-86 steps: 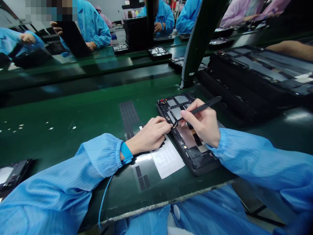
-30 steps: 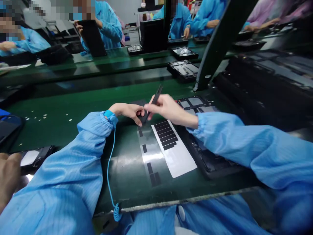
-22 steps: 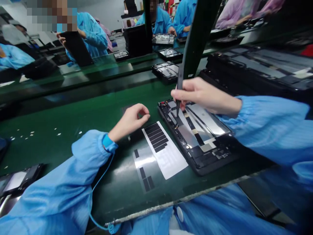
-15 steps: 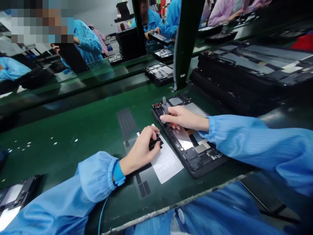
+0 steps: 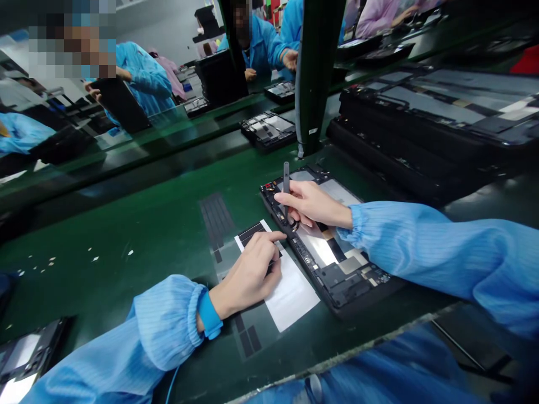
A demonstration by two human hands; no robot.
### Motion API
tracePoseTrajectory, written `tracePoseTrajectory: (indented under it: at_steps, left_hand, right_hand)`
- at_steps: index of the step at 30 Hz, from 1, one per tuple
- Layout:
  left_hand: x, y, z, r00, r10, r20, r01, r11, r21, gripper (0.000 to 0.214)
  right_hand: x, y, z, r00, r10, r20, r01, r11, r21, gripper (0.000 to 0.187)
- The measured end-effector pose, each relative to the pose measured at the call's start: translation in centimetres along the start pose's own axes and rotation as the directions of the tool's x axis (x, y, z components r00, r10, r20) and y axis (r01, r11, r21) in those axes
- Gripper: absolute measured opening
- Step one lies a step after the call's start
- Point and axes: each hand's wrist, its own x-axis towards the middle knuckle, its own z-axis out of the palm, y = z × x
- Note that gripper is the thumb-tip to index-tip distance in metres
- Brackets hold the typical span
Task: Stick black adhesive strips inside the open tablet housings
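An opened tablet (image 5: pixel 337 269) with its inner parts bare lies on the green bench. Above its left side my right hand (image 5: pixel 314 203) grips dark grey tweezers (image 5: pixel 286 182), held upright with the tip down by the tablet's inner edge. My left hand (image 5: pixel 255 269) is over a white backing sheet (image 5: pixel 292 297) with black adhesive strips (image 5: pixel 255 231). Its index finger reaches out to the tablet's left edge, and the thumb stands apart from it. Nothing shows between the left fingers, and the hand covers part of the strips.
Stacked tablet housings (image 5: pixel 404 140) stand at the right, near a dark post (image 5: pixel 315 84). Another opened tablet (image 5: pixel 269 129) lies at the back, and one (image 5: pixel 33 348) at lower left. Dark strips (image 5: pixel 217 216) lie under clear film on the bench. Co-workers sit across.
My left hand has moved from the strips toward the tablet, its index finger now stretched to the tablet's edge. The tweezers in my right hand stand more upright.
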Motion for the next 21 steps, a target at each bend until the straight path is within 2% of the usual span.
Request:
tracePoseTrajectory:
  at_steps: [10, 13, 17, 21]
  left_hand:
    - [0.29, 0.22, -0.21, 0.993, 0.036, 0.112, -0.039, 0.999, 0.028, 0.020]
    - [0.24, 0.20, -0.06, 0.993, 0.040, 0.109, -0.050, 0.995, 0.090, 0.021]
    - [0.52, -0.11, 0.17, 0.997, 0.004, 0.082, -0.019, 0.983, 0.184, 0.020]
    - [1.06, 0.05, 0.19, 0.984, 0.070, 0.162, -0.122, 0.935, 0.334, 0.015]
  right_hand:
    - [-0.06, -0.28, 0.13, 1.000, -0.015, -0.002, 0.015, 0.999, -0.049, 0.018]
    - [-0.22, -0.22, 0.26, 1.000, -0.024, -0.017, 0.023, 0.999, -0.049, 0.018]
    - [-0.26, 0.03, 0.31, 0.999, -0.026, -0.038, 0.027, 0.999, 0.036, 0.015]
    - [-0.10, 0.16, 0.29, 0.999, 0.002, -0.049, 0.001, 0.997, 0.072, 0.016]
